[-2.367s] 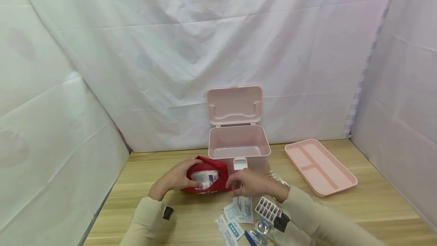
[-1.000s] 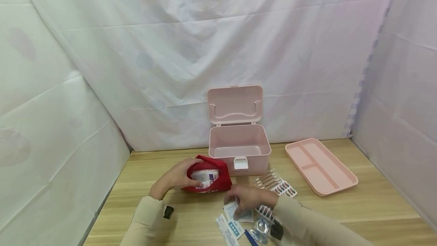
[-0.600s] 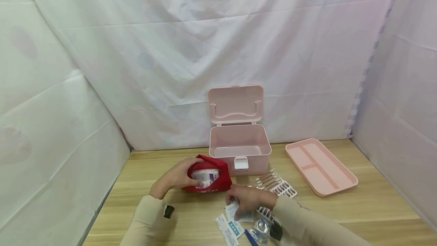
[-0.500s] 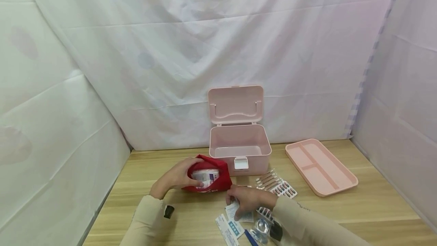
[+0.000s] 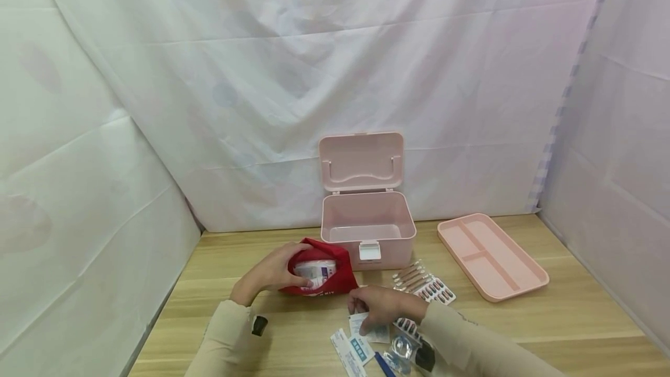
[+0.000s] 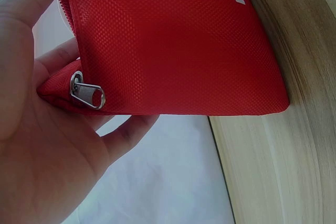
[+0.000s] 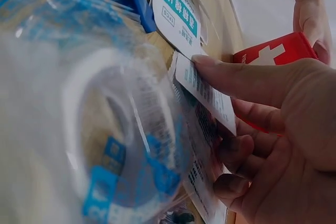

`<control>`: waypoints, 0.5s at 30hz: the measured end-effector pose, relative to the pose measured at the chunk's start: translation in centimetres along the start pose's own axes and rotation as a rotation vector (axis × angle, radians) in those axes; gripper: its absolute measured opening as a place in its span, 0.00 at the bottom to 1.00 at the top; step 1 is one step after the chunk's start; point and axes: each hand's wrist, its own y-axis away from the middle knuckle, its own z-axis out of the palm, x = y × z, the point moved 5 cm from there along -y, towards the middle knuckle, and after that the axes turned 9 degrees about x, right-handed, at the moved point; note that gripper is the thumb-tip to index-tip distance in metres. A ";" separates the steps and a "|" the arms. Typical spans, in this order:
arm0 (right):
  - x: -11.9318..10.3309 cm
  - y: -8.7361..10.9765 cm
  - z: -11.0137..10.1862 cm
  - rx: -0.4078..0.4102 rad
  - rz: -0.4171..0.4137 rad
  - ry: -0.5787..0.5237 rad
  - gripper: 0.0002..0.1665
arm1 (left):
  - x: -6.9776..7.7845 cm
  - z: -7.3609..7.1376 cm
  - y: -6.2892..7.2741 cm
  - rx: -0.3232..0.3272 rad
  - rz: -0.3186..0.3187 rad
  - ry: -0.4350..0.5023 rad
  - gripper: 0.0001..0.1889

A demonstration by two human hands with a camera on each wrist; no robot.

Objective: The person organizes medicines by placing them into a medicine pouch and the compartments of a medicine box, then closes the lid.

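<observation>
My left hand [image 5: 274,268] grips the red first-aid pouch [image 5: 342,275] at its unzipped mouth, thumb over the packed white contents [image 5: 318,271]. A metal zipper pull [image 6: 86,94] hangs beside the palm in the left wrist view. To the right of the pouch, my right hand [image 5: 382,305] pinches a small white sachet [image 7: 207,93] by its edges, thumb on one side and fingers on the other. Beneath it lies another flat printed packet [image 7: 199,187], partly hidden. An alcohol pad sachet [image 5: 361,349] and a narrow white packet [image 5: 345,354] lie just in front.
Behind stands a pink box [image 5: 387,252], its lid up. A pink divided tray [image 5: 484,252] lies at right. Wrapped swabs [image 5: 410,277], capsule blister packs [image 5: 435,291], a bagged tape roll [image 5: 402,347] and a blue item [image 5: 384,364] surround the right forearm.
My right hand has gone from the pouch's right side down to the sachets, and its sachet has shifted slightly right. The left hand keeps its hold on the pouch.
</observation>
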 end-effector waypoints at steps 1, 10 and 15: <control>-0.1 0.0 0.0 0.001 -0.004 0.006 0.20 | 0.0 0.0 0.0 -0.001 -0.001 0.000 0.39; -0.7 0.5 -1.3 0.055 -0.026 0.017 0.13 | 0.2 -0.1 0.0 0.001 -0.003 0.000 0.39; -0.7 0.7 -2.1 0.085 -0.025 0.010 0.10 | 0.1 0.0 0.0 -0.005 -0.013 0.003 0.39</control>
